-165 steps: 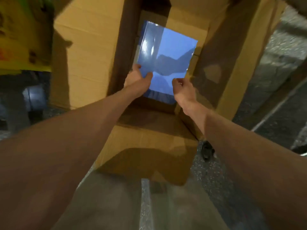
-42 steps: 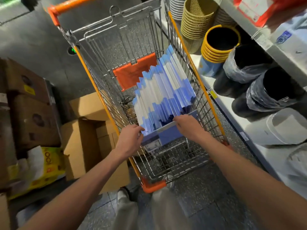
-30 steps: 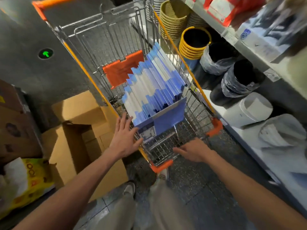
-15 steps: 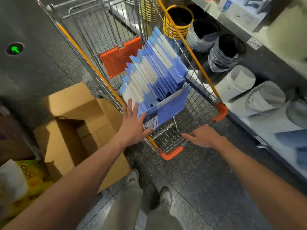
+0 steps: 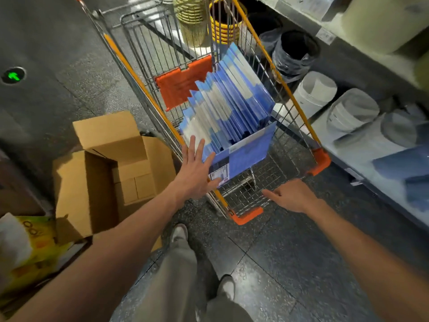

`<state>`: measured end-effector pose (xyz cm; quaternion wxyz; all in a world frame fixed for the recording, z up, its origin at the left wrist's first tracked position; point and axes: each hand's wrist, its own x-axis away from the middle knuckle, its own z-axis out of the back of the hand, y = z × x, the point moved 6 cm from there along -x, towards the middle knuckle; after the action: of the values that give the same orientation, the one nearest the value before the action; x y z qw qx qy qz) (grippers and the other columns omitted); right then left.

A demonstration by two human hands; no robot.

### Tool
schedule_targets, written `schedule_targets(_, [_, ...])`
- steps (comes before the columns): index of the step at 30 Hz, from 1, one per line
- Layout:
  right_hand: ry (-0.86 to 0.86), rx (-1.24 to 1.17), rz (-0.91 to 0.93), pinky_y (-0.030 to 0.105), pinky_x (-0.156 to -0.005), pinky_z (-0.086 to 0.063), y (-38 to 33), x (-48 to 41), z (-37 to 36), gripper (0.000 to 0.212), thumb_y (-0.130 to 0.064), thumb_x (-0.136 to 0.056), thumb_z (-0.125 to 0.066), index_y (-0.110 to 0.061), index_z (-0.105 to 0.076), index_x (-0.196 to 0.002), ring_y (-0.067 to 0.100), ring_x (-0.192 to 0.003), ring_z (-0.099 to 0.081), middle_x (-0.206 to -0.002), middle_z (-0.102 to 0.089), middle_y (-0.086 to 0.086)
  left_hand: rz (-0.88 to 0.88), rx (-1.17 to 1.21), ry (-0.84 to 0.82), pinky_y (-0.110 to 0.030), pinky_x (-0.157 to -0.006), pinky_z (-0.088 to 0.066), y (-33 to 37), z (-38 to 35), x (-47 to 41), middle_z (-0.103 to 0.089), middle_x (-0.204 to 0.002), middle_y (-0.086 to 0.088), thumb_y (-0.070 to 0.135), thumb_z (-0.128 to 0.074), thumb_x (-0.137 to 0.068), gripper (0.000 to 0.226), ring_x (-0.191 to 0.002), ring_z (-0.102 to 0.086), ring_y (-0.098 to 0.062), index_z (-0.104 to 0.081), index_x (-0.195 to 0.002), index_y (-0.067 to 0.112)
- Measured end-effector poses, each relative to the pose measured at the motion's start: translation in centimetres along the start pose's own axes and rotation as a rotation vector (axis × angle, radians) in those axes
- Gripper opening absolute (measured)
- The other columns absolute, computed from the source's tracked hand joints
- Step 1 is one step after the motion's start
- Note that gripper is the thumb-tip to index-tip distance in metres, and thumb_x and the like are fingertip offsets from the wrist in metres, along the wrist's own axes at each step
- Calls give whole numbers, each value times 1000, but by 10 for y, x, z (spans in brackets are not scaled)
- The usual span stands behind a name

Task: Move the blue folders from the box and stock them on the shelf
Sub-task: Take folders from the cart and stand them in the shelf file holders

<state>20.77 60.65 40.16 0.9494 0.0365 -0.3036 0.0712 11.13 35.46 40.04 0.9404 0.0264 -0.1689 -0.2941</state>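
The blue folders (image 5: 228,105) stand fanned on edge in the cart (image 5: 299,117) at frame centre, seemingly staged between the open box (image 5: 97,173) at left and the shelf (image 5: 362,145) at right. The left hand (image 5: 197,170), fingers spread, rests flat on the nearest folder; the right hand (image 5: 293,196), released and empty, hovers by the cart's near rim

Dim indoor light with motion blur toward the edges

We see soft overhead light glinting off the dark speckled floor (image 5: 267,263) and the blue folders (image 5: 232,108); the shelf (image 5: 371,140) at right smears into blur, the cardboard box (image 5: 104,163) holds deep shadow, and wide-angle distortion bends the cart (image 5: 290,101) and our forearms.
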Motion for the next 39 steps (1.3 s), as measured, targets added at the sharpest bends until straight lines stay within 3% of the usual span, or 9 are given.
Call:
schedule_targets(2, [63, -62, -6, 24, -56, -28, 13, 25, -17, 83, -82, -79, 10, -19, -40, -56, 14, -45, -37, -50, -41, 1, -30, -23, 14, -62, -114, 24, 28, -5, 8, 22, -164, -21, 73, -31, -95, 86, -142, 37, -44, -13, -161, 21])
schedule_targets(5, [76, -57, -19, 34, -88, -44, 28, 58, -49, 84, -78, -81, 8, -17, -42, -53, 12, -50, -43, -50, -46, -2, -79, -49, 17, -56, -109, 33, 65, -14, 21, 20, -165, -19, 72, -32, -96, 84, -144, 37, -41, -12, -162, 24])
schedule_targets(8, [109, -122, -74, 42, -103, -36, 43, 86, -82, 95, -78, -82, 4, -23, -74, -84, 20, -101, -60, -90, -70, -2, -131, -53, 57, -49, -105, 39, 98, -25, 31, 13, -167, -16, 77, -27, -92, 85, -147, 32, -38, -18, -161, 27])
schedule_targets(11, [130, -154, -127, 40, -104, -31, 61, 128, -109, 98, -79, -81, 6, -25, -74, -99, 22, -117, -55, -108, -70, -6, -175, -65, 54, -55, -112, 28, 142, -35, 43, 6, -168, -16, 81, -19, -89, 88, -150, 25, -38, -24, -159, 28])
schedule_targets(15, [147, -215, -174, 39, -109, -25, 68, 185, -147, 104, -79, -82, 13, -26, -73, -108, 19, -121, -53, -117, -69, -6, -181, -104, -26, -54, -113, 25, 195, -45, 67, 5, -168, -13, 72, -33, -95, 75, -151, 21, -38, -25, -157, 33])
schedule_targets(19, [105, -263, -266, 42, -111, -22, 66, 238, -194, 73, -66, -97, -13, -26, -70, -119, 19, -126, -48, -127, -65, -6, -245, -169, -45, -58, -119, 18, 241, -56, 97, 1, -168, -11, 70, -29, -97, 69, -153, 14, -36, -25, -157, 35])
schedule_targets(22, [122, -269, -329, 38, -105, -24, 49, 276, -224, 62, -63, -100, -20, -30, -70, -117, 19, -124, -49, -125, -66, -9, -298, -247, -29, -59, -121, 13, 264, -67, 126, -7, -167, -14, 68, -29, -98, 69, -154, 2, -37, -26, -157, 34])
schedule_targets(29, [189, -408, -526, 37, -102, -28, -20, 360, -275, 96, -74, -74, 6, -32, -74, -106, 19, -119, -54, -114, -70, -10, -435, -278, 1, -59, -121, 11, 289, -97, 193, -14, -165, -16, 69, -31, -97, 71, -153, -4, -37, -28, -156, 31])
schedule_targets(39, [193, -520, -686, 42, -102, -28, -117, 476, -358, 87, -75, -81, 0, -33, -71, -106, 21, -121, -53, -114, -70, -7, -587, -260, 2, -54, -120, 15, 331, -139, 309, -14, -166, -13, 78, -23, -94, 82, -154, -5, -34, -22, -159, 29])
